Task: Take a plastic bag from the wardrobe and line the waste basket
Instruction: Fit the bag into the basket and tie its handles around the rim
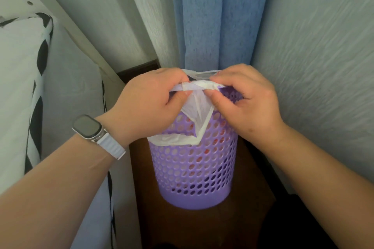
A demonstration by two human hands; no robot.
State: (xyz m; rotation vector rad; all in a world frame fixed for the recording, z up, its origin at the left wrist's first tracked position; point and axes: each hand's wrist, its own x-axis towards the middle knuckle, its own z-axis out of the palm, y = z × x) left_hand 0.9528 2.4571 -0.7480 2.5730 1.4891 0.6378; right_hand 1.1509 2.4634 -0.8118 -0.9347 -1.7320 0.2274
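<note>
A purple perforated waste basket (194, 170) stands on the dark wooden floor, low in the middle of the head view. A thin white plastic bag (199, 107) lies inside it and folds over its near rim, with a flap hanging down the outside front. My left hand (149, 105) pinches the bag's edge against the rim on the left. My right hand (242, 99) pinches the bag at the rim on the right, thumb close to my left thumb. Both hands hide most of the basket's opening.
A blue curtain (204, 16) hangs right behind the basket, between pale curtains. A bed with a black-and-white patterned pillow (24, 87) fills the left side. A pale textured wall or curtain (323, 56) closes the right. The basket stands in a narrow floor gap.
</note>
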